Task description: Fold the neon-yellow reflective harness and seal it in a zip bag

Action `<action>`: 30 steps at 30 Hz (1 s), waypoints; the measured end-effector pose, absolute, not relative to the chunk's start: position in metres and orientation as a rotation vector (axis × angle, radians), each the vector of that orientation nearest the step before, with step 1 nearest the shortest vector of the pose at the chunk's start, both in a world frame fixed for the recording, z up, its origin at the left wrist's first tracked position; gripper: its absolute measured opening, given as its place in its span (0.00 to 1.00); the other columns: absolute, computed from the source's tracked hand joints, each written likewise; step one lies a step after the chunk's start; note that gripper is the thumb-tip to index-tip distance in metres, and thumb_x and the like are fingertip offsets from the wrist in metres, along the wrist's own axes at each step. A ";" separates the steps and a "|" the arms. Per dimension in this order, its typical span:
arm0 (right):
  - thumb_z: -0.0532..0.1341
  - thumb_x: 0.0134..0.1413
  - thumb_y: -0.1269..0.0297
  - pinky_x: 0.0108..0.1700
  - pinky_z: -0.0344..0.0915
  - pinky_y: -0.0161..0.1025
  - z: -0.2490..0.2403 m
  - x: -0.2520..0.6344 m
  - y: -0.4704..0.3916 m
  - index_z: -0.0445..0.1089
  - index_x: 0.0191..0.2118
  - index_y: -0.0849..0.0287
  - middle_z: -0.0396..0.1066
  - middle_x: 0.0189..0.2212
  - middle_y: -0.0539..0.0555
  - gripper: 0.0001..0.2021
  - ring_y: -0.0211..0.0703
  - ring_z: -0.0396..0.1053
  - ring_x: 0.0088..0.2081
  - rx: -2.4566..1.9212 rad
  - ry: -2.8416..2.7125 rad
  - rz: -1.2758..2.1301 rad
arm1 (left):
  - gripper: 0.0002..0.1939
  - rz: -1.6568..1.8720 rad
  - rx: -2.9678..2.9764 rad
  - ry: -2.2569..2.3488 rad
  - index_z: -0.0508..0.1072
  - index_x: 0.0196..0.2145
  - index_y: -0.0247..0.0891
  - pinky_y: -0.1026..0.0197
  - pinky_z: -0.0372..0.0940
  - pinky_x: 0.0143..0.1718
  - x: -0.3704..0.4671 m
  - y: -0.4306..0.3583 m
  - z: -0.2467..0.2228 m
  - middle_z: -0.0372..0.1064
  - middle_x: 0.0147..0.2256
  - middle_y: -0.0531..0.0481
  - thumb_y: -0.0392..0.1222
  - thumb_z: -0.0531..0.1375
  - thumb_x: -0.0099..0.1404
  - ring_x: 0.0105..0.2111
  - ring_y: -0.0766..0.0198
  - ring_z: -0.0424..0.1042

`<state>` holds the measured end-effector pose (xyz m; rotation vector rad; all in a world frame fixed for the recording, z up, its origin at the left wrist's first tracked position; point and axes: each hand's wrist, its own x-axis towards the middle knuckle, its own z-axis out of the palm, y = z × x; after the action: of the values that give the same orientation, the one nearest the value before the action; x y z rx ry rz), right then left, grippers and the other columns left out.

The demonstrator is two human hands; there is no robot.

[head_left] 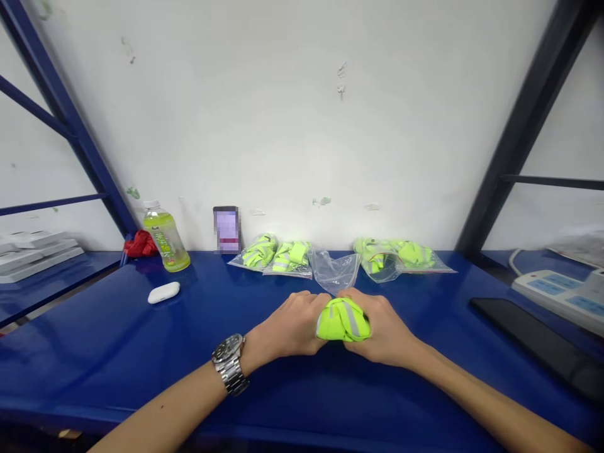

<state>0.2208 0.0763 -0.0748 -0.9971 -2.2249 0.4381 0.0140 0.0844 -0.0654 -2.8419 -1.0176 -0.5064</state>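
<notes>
Near the middle of the table [117,352], as the head view is showing, a yellow-green cloth bundle [343,319] with a grey band is sitting between the two hands. The left hand [299,324] is gripping its left side; the right hand [384,327] is gripping its right side. Some fingertips are hiding behind the cloth, and whether the bundle is touching the table cannot be told. Just beyond, a clear bag [334,270] is lying flat, with filled bags [287,257] resting to its left and others to its right.

Assessment: the bundle is appearing light, soft and not fragile, its folds yielding under pressure. The band is looking smoother than the cloth, so it is probably offering less grip. Loose layers are risking unrolling if one side is going unsupported; sound holding is requiring both sides, palms pressing inward, fingers wrapping the folds.
</notes>
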 end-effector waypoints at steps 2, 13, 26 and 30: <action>0.61 0.36 0.69 0.28 0.59 0.36 -0.075 0.219 0.075 0.65 0.38 0.57 0.69 0.27 0.47 0.17 0.39 0.65 0.26 -0.965 -2.130 0.474 | 0.09 -0.709 -2.879 -1.014 0.65 0.38 0.36 0.61 0.60 0.29 0.015 0.083 -0.066 0.70 0.30 0.48 0.39 0.57 0.59 0.28 0.61 0.69; 0.61 0.27 0.65 0.36 0.66 0.43 -0.059 0.213 0.074 0.70 0.40 0.57 0.73 0.35 0.53 0.24 0.50 0.70 0.34 -0.787 -1.537 0.458 | 0.15 -1.656 -2.755 -1.095 0.69 0.44 0.38 0.63 0.66 0.33 0.049 0.070 -0.057 0.73 0.36 0.50 0.37 0.60 0.58 0.31 0.64 0.72; 0.53 0.20 0.66 0.36 0.65 0.45 -0.062 0.202 0.077 0.60 0.48 0.57 0.65 0.36 0.55 0.36 0.51 0.65 0.35 -0.709 -1.232 0.573 | 0.26 -1.710 -2.802 -1.137 0.65 0.51 0.38 0.58 0.67 0.43 0.063 0.070 -0.048 0.71 0.44 0.47 0.35 0.61 0.53 0.40 0.58 0.72; 0.51 0.22 0.65 0.41 0.65 0.48 -0.061 0.194 0.076 0.56 0.49 0.57 0.63 0.43 0.59 0.35 0.55 0.66 0.41 -0.752 -1.217 0.439 | 0.29 -1.866 -3.006 -1.113 0.61 0.54 0.38 0.57 0.66 0.44 0.065 0.068 -0.049 0.70 0.46 0.46 0.44 0.63 0.57 0.42 0.57 0.70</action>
<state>0.1945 0.0760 -0.0614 -0.7522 -1.2169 0.4391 0.0650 0.0684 -0.0485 -3.0065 -1.1130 -1.8662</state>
